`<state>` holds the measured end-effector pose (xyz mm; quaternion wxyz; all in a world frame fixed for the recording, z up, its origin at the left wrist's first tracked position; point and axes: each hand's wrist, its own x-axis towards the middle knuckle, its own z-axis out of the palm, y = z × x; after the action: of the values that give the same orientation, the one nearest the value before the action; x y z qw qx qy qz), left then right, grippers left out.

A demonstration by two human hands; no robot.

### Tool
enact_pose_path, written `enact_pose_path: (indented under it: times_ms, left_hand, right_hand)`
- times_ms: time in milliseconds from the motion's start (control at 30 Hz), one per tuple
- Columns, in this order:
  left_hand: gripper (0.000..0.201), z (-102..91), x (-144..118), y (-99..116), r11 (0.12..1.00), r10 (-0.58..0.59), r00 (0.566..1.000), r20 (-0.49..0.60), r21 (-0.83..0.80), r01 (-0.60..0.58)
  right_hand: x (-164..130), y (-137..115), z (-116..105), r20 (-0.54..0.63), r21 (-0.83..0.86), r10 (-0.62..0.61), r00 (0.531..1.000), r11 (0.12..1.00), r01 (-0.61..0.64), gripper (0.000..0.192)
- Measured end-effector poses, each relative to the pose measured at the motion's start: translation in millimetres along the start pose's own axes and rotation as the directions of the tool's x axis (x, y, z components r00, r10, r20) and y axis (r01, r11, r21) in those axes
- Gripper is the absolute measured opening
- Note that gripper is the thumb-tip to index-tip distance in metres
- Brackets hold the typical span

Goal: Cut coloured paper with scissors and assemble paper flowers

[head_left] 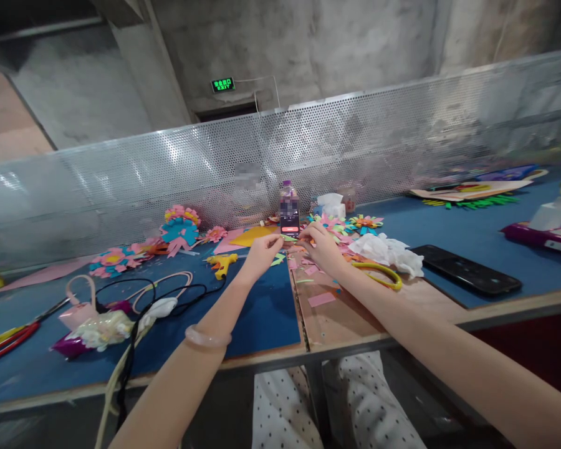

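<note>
Both arms reach forward over the workbench. My left hand (263,254) has its fingertips pinched on one end of a small light-green paper strip (288,238). Across from it, my right hand (320,247) is closed on the strip's other end. Right behind the strip, a phone (289,219) with a lit screen stands upright against a purple-capped bottle (287,184). Paper scraps, one of them a pink piece (321,299), lie below my hands. A yellow glue gun (221,265) rests left of my left hand. Yellow scissors handles (387,277) lie beside my right forearm.
Paper flowers (181,229) stand at the back left, with more (365,223) at the right. Cables (182,299) cross the left side. Crumpled tissue (386,252) and a black phone (467,269) lie rightward. A perforated metal screen (346,137) closes the back.
</note>
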<state>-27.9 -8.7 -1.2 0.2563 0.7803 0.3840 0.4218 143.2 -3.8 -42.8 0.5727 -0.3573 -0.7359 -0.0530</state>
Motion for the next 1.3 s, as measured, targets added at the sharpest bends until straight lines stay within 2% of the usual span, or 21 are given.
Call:
enact_pose_path:
  times_ms: [200,367,533,733,800,900,1000,1133,1300]
  left_hand:
    - [0.030,0.5,0.4,-1.7,0.998,0.066,0.998,0.021,-0.012,-0.066]
    - [0.032,1.6,1.6,-7.0,0.995,0.064,0.997,0.053,-0.079,-0.060]
    - [0.031,0.7,1.8,-6.6,0.999,0.030,0.999,0.019,-0.037,-0.029]
    - [0.033,1.4,1.3,-6.6,0.996,0.088,0.995,0.036,-0.001,-0.088]
    - [0.034,1.6,1.3,-7.0,0.995,0.093,0.995,0.021,0.042,-0.094]
    - [0.035,1.1,1.7,-7.6,0.993,0.094,0.996,-0.011,0.071,-0.093]
    - [0.035,0.5,2.2,-8.7,0.991,0.106,0.994,-0.027,0.079,-0.104]
    - [0.036,0.3,1.8,-8.3,0.987,0.133,0.991,-0.006,0.096,-0.131]
    - [0.034,-0.8,0.2,-3.3,0.984,0.142,0.990,0.008,0.109,-0.143]
  right_hand:
    - [0.8,-0.5,0.3,0.012,-0.013,-0.009,1.000,1.000,0.009,0.011]
    - [0.6,2.1,1.1,0.019,0.000,-0.079,0.997,0.997,0.079,0.015]
    - [-0.2,3.4,3.0,0.006,-0.004,-0.066,0.998,0.998,0.066,0.013]
    - [-0.8,4.4,2.7,0.030,-0.014,-0.067,0.997,0.998,0.068,0.014]
    - [-0.9,4.9,3.0,0.032,0.008,-0.036,0.999,0.999,0.036,0.013]
    - [-0.5,5.3,4.1,0.011,0.101,0.073,0.997,0.992,-0.073,0.003]
    - [0.6,4.2,4.1,0.019,0.175,0.161,0.987,0.971,-0.162,0.016]
    - [2.2,0.2,1.4,0.078,0.218,0.219,0.973,0.948,-0.231,0.020]
    - [2.3,-2.6,-0.8,0.160,0.360,0.371,0.915,0.841,-0.404,0.027]
